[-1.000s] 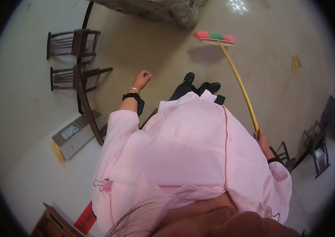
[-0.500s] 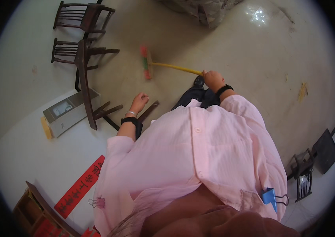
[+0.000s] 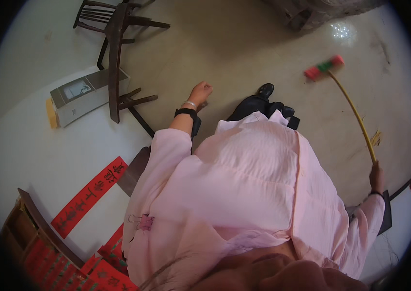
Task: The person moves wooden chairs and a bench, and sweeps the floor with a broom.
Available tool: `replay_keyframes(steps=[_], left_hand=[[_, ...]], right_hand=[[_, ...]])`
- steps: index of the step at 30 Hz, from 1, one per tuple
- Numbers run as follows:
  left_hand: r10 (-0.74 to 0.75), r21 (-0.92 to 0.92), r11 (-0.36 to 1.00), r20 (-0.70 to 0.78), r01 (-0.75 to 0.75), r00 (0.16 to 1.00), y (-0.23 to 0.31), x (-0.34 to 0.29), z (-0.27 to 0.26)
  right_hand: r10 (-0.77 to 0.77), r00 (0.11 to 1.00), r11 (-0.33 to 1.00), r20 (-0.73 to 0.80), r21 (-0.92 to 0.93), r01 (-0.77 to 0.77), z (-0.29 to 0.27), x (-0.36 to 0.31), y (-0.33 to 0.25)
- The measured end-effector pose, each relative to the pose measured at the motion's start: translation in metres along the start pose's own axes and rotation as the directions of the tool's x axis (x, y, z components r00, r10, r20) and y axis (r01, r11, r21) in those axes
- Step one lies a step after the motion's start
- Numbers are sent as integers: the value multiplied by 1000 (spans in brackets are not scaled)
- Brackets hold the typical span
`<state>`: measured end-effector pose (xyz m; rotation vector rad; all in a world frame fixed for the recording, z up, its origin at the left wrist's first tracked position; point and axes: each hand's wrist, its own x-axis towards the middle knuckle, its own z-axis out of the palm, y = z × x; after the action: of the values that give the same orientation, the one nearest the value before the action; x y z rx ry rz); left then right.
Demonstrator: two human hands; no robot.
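Note:
My right hand point(image 3: 376, 175) is wrapped round the end of the yellow handle of a broom point(image 3: 354, 106), out to my right side. The red and green broom head point(image 3: 324, 68), a little blurred, is over the floor ahead and to the right. My left hand point(image 3: 200, 93) hangs away from the broom with its fingers curled in, and nothing shows in it. Beside the handle, near my right hand, lies a small yellow straw-like clump point(image 3: 376, 137) on the floor.
On the left stand a dark wooden bench point(image 3: 114, 63), a slatted chair point(image 3: 94, 14) and a grey-white box-shaped unit point(image 3: 82, 94). Red paper banners point(image 3: 89, 196) and a wooden cabinet point(image 3: 20, 224) are at lower left. A covered bulky thing point(image 3: 322, 12) sits at the far edge.
The broom has swung from ahead of me out to the right, my right hand moving right and back with it. My body has turned, and my left hand sits farther forward.

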<state>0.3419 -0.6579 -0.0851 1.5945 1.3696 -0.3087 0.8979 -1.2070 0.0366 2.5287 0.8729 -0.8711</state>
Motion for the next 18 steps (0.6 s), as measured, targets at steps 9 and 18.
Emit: replay_keyframes(steps=[9,18], left_hand=[[47,80,995,106,-56,993,-2,30,41],[24,-36,999,71,-22,997,49,8,42]], right_hand=[[151,988,988,-45,45,-149,-56,-86,-33],[-16,1000,998,-25,67,18,-1,-18,-59]])
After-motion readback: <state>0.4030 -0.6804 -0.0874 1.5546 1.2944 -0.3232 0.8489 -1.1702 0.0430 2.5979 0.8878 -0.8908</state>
